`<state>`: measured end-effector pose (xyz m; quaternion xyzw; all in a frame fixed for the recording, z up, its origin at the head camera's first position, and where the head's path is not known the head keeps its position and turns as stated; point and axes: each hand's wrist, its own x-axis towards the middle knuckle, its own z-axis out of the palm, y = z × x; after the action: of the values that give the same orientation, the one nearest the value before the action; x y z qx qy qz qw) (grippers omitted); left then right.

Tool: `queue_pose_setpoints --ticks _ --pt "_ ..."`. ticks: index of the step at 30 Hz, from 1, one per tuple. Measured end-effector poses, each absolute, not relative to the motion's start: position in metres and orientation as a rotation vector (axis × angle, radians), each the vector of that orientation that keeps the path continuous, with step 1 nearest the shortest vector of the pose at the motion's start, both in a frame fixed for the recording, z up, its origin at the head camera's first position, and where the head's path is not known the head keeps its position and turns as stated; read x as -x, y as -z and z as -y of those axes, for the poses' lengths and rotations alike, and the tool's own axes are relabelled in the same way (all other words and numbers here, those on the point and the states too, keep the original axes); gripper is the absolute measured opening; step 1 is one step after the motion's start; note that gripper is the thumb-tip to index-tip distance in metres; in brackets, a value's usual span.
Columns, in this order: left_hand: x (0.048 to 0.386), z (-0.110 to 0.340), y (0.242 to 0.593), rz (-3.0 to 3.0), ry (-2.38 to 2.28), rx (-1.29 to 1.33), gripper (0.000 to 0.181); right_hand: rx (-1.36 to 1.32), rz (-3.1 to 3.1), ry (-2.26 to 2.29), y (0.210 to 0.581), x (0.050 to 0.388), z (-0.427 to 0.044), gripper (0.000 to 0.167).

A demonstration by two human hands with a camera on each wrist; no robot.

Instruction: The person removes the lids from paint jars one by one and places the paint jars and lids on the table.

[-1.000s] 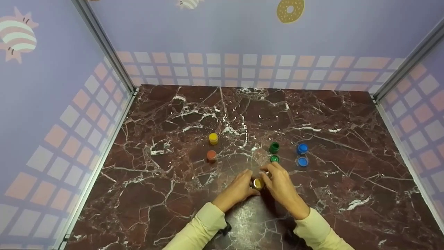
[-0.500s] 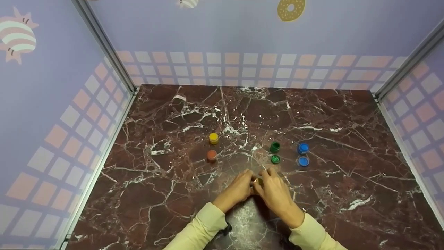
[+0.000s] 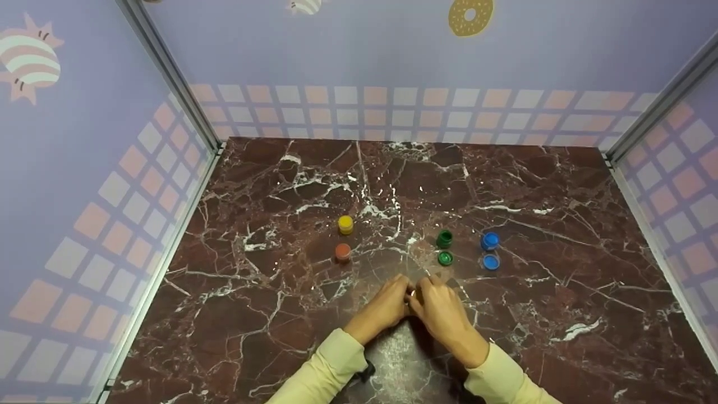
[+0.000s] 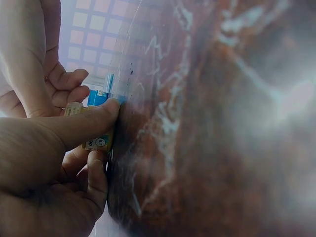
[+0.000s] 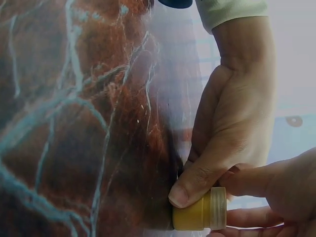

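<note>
A small yellow paint jar [image 5: 190,217] with a clear ribbed lid [image 5: 218,210] stands on the table between the two hands. The left hand [image 3: 384,303] grips the jar's body, thumb on one side and fingers on the other in the left wrist view. Around the lid are the fingers of the right hand [image 3: 443,311], which pinch its rim in the right wrist view. From the head, the hands hide most of this jar. Beyond them stand a green jar [image 3: 445,238] with a green lid [image 3: 445,258] nearer the hands, and a blue jar [image 3: 489,241] with its blue lid [image 3: 491,261].
Another yellow jar [image 3: 345,224] and an orange-brown jar [image 3: 343,252] stand to the left, beyond the left hand. The dark red marbled table [image 3: 269,213] is bounded by patterned panels [image 3: 359,56] at the back and both sides.
The right hand has moved slightly left and closed in around the top of the jar, which now shows less from the head. The left hand keeps its place.
</note>
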<state>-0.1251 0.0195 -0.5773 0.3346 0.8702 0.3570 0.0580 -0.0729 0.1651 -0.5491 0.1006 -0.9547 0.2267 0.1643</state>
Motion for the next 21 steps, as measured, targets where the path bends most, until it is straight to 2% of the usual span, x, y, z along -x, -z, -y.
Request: queue_pose_setpoints --ticks 10,21 --pt "0.1244 -0.0184 0.5781 -2.653 -1.116 -1.022 0.029 -0.479 2.713 -0.619 0.5445 0.0736 -0.1659 0.021" --pt "0.1246 -0.0165 0.5759 -2.636 -1.059 -0.999 0.030 -0.614 2.724 -0.609 0.5423 0.0750 -0.1692 0.024"
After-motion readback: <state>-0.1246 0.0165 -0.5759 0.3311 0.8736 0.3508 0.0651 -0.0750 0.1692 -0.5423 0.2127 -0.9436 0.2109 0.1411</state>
